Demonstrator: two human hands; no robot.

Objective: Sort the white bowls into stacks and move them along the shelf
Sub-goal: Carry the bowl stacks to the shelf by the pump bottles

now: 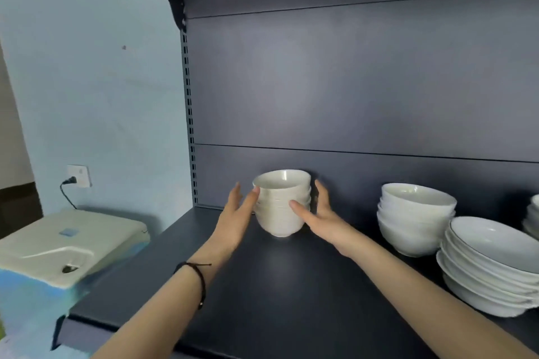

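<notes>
A stack of small white bowls (pixel 281 204) stands on the dark shelf (pixel 271 294) near its back wall. My left hand (pixel 237 213) lies against the stack's left side with straight fingers, thumb tip touching the rim area. My right hand (pixel 319 214) flanks the right side, thumb laid on the front of the stack and fingers straight behind it. To the right stands a stack of larger white bowls (pixel 415 217). At the front right sits a stack of wide shallow bowls (pixel 490 265).
More white crockery (pixel 533 218) shows at the far right edge. Left of the shelf stands a pale appliance (pixel 67 245), plugged into a wall socket (pixel 78 175). The shelf's upright post (pixel 189 114) marks its left end. Another shelf hangs overhead.
</notes>
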